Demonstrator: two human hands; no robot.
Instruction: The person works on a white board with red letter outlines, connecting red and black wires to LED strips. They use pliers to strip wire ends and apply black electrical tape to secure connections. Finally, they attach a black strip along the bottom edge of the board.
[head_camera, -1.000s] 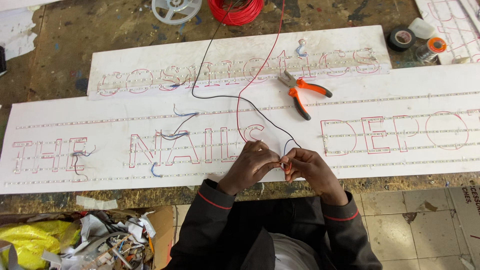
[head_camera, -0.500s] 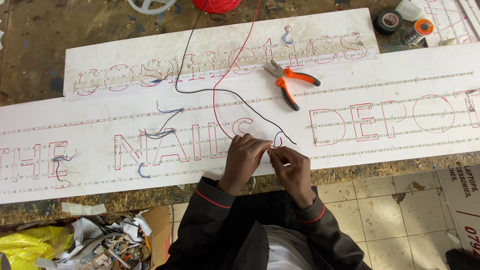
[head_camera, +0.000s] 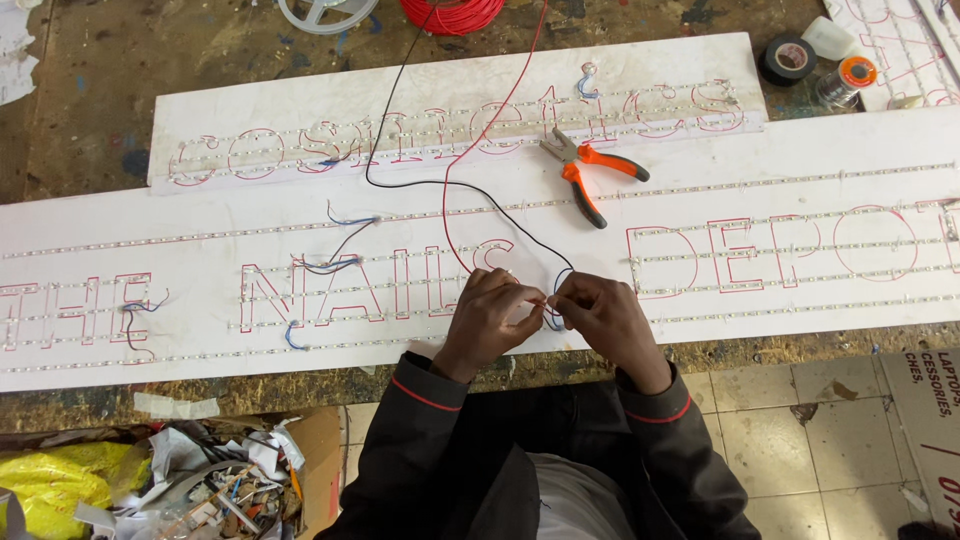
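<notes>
Left hand (head_camera: 492, 318): fingertips pinched on the red wire (head_camera: 500, 100) end.
Right hand (head_camera: 598, 318): pinching the black wire (head_camera: 440, 183) end, touching left.
Board (head_camera: 800, 200): pliers (head_camera: 585, 172) above hands.

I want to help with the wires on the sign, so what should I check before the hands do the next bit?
1. Both hands on the wire ends: ok. The left hand and right hand meet fingertip to fingertip over the white board.
2. Red wire and black wire run freely to the hands: ok, both lie loose across the boards.
3. Wire ends actually joined: cannot tell, fingers hide them.
4. Pliers within reach: ok, they lie on the board just beyond the hands.
5. Black tape roll ready: ok, but at the far right of the table.
6. Power off: cannot tell.
</notes>
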